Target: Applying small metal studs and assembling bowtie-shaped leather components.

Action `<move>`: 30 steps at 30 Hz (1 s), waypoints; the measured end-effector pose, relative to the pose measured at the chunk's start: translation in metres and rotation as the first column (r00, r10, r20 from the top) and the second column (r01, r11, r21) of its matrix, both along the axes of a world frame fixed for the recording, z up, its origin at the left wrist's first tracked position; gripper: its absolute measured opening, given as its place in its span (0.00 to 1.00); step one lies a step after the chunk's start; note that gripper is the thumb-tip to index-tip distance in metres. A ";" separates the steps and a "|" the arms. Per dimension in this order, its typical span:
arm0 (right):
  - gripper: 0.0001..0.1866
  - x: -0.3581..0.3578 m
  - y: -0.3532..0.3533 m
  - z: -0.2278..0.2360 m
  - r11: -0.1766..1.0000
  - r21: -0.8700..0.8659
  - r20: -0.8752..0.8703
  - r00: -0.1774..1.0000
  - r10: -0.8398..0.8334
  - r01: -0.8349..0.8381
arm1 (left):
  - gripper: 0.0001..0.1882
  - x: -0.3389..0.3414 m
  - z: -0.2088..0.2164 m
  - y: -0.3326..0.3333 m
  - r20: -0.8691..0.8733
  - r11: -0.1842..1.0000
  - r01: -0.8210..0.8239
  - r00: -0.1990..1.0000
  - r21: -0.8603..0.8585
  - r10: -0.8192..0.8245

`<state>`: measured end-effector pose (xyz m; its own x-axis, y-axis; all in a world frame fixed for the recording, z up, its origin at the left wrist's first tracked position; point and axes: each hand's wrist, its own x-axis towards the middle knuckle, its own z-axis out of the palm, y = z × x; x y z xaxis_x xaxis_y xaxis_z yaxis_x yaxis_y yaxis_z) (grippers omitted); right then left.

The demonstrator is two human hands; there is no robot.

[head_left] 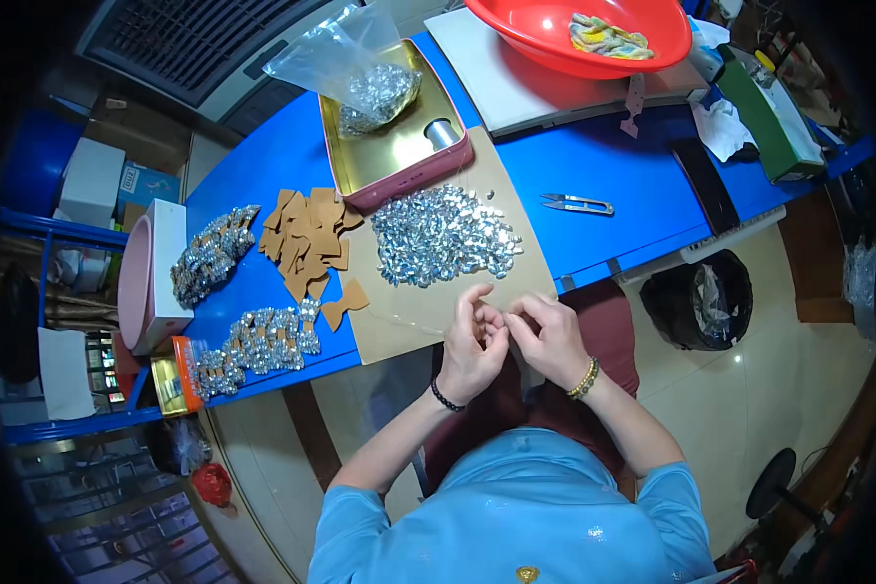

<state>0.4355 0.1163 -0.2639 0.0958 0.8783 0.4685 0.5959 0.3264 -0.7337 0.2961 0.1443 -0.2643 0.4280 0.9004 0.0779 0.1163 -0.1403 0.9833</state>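
Note:
My left hand [474, 346] and my right hand [552, 341] meet at the near edge of a brown cardboard sheet [394, 326]. Their fingertips are pinched close together; whatever sits between them is too small to make out. Just beyond lies a heap of shiny silver rhinestones [448, 237]. To its left are piled tan bow-shaped pieces [307, 238], with one loose bow-shaped piece [346, 303] nearer me. Rhinestone-covered bows [273, 339] lie along the table's front left, and another cluster of covered bows [214, 253] is behind them.
A pink-edged tin [409, 185] holds a bag of rhinestones [384, 92] and a thread spool [440, 134]. Thread snips [576, 204] and a dark phone-like slab [705, 185] lie on the blue table [613, 238]. A red basin [545, 49] stands at the back; a black bin [681, 307] is at right.

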 end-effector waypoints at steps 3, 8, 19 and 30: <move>0.04 -0.002 -0.005 0.007 0.975 -0.220 -0.444 0.893 -0.074 -0.029 | 0.22 -0.003 0.014 0.009 -0.188 0.999 0.046 0.981 0.025 -0.041; 0.05 0.001 -0.005 0.019 0.880 -0.354 -0.821 0.557 -0.129 -0.318 | 0.13 -0.011 0.011 0.053 -0.344 0.835 0.052 0.924 0.547 0.168; 0.05 0.000 0.006 0.006 0.935 -0.350 -0.312 0.949 -0.051 -0.065 | 0.04 -0.011 0.002 0.073 -0.577 0.784 0.176 0.772 0.596 0.266; 0.08 -0.002 0.019 0.007 0.955 -0.295 -0.117 0.992 -0.048 0.011 | 0.02 -0.013 0.004 0.056 -0.027 0.960 -0.059 0.998 -0.274 0.053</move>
